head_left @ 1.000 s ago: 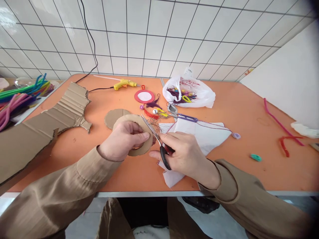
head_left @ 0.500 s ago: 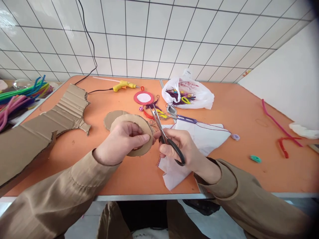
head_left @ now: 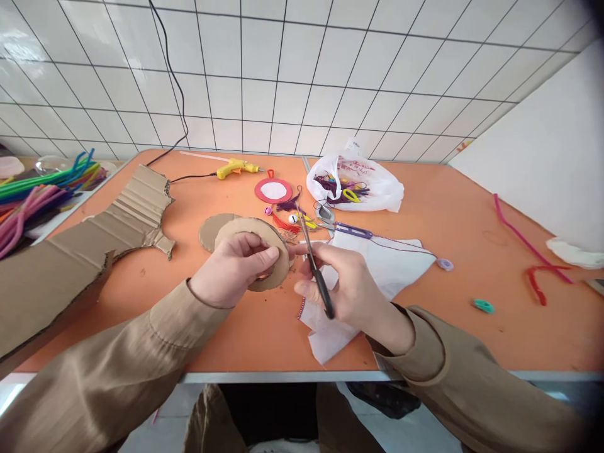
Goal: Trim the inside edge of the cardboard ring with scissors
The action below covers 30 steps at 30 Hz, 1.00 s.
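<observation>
My left hand (head_left: 240,267) grips a cardboard ring (head_left: 278,264), its thumb on top and fingers through the hole. A cardboard disc (head_left: 214,231) lies on the table just behind the ring. In my right hand (head_left: 346,286) is a pair of scissors (head_left: 322,289) with black handles, the blades pointing up and away. A fingertip of this hand reaches the ring's right edge. White fabric (head_left: 396,264) with a dark red stitched edge lies under and beside my right hand. Beyond the blades sit a red tassel (head_left: 287,221) and a white bell (head_left: 293,219).
A yellow glue gun (head_left: 236,168), a red-rimmed disc (head_left: 274,190) and a plastic bag of cords (head_left: 372,189) lie toward the tiled wall. Purple-handled snips (head_left: 353,230) rest on the fabric. Cut cardboard (head_left: 94,245) and pipe cleaners (head_left: 38,201) are at left; teal clip (head_left: 484,306) at right.
The scissors have turned in my right hand, and their handles and blades now look closer together. My left hand still holds the ring, which has shifted slightly in view.
</observation>
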{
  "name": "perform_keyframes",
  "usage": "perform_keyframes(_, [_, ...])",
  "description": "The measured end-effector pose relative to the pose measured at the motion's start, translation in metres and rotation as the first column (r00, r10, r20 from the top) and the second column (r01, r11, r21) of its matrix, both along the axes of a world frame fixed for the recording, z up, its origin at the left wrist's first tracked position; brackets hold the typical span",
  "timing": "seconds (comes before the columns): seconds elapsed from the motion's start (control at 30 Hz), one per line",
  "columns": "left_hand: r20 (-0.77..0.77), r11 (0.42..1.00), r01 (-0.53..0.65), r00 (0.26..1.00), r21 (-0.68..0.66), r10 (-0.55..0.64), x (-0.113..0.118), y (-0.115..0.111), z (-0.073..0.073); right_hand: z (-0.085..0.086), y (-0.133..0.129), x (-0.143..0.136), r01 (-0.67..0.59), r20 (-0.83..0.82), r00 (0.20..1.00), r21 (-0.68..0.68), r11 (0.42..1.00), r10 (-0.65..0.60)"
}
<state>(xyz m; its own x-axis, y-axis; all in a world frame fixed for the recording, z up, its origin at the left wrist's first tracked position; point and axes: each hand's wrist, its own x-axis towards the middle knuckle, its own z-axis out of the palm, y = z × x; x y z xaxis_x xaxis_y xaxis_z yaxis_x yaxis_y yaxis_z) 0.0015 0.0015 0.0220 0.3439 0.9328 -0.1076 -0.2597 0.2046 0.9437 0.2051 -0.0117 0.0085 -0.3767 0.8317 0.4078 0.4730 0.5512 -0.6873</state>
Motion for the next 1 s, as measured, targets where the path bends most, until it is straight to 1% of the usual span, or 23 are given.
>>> perform_keyframes(0.07, [0.024,1.0,-0.013,1.0,0.017,0.013,0.001,0.001,-0.004,-0.003,0.0,0.002,0.044,0.113,0.991,0.182,0.982,-0.066])
perform_keyframes(0.13, [0.049,0.998,-0.032,0.998,0.045,0.03,0.003,0.002,-0.007,-0.006,0.0,0.004,0.061,0.178,0.975,0.363,0.93,-0.134])
perform_keyframes(0.17, [0.068,0.997,-0.042,0.997,0.061,0.037,0.004,0.002,-0.008,-0.007,0.0,0.005,0.064,0.197,0.967,0.427,0.902,-0.162])
perform_keyframes(0.23, [0.102,0.993,-0.056,0.994,0.101,0.046,0.005,0.003,-0.009,-0.008,0.0,0.005,0.068,0.224,0.953,0.503,0.862,-0.206])
perform_keyframes(0.33, [0.138,0.98,-0.078,0.989,0.183,0.053,0.006,0.003,-0.009,-0.008,0.0,0.005,0.062,0.265,0.936,0.527,0.848,-0.233])
perform_keyframes(0.4, [0.154,0.973,-0.088,0.986,0.211,0.056,0.006,0.004,-0.009,-0.007,-0.001,0.004,0.055,0.273,0.934,0.528,0.848,-0.23])
perform_keyframes(0.57, [0.159,0.974,-0.144,0.98,0.176,0.116,0.007,0.005,-0.01,-0.007,-0.002,0.001,0.042,0.261,0.943,0.525,0.85,-0.207])
perform_keyframes(0.77, [0.214,0.973,-0.191,0.963,0.127,0.161,0.01,0.007,-0.012,-0.003,-0.004,0.0,0.018,0.273,0.946,0.489,0.872,-0.173])
perform_keyframes(0.87, [0.205,0.977,-0.168,0.969,0.129,0.139,0.009,0.007,-0.014,-0.003,-0.005,-0.001,0.022,0.284,0.943,0.465,0.885,-0.173])
perform_keyframes(1.0, [0.16,0.978,-0.089,0.985,0.188,0.059,0.008,0.006,-0.015,-0.004,-0.006,-0.001,0.023,0.271,0.95,0.438,0.899,-0.156])
